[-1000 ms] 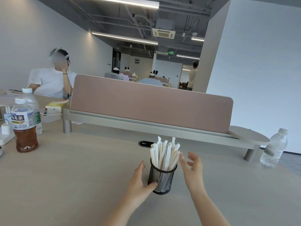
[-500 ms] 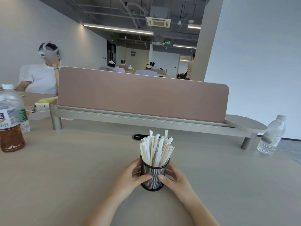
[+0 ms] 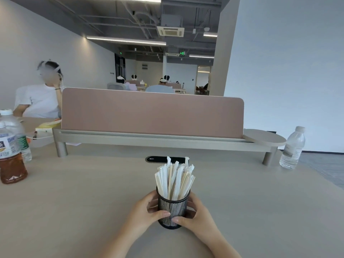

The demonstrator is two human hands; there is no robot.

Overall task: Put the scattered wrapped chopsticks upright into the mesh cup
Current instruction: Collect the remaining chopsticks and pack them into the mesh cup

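now both hands clasp mesh cup [image 3: 172, 211] of wrapped chopsticks [image 3: 175, 180] at desk [image 3: 83, 202] centre.
left hand [image 3: 147, 211] & right hand [image 3: 193, 217] wrapped round cup walls; light, top-heavy w/ sticks upright, so grip low.

Your left hand [image 3: 144, 213] and right hand [image 3: 196, 217] flank the mesh cup [image 3: 172, 211] on the table [image 3: 74, 202], touching its sides. The wrapped chopsticks [image 3: 174, 179] stand inside. Behind it stands the desk divider [image 3: 152, 113]; a tea bottle [image 3: 11, 157] sits far left, a water bottle [image 3: 293, 148] far right.
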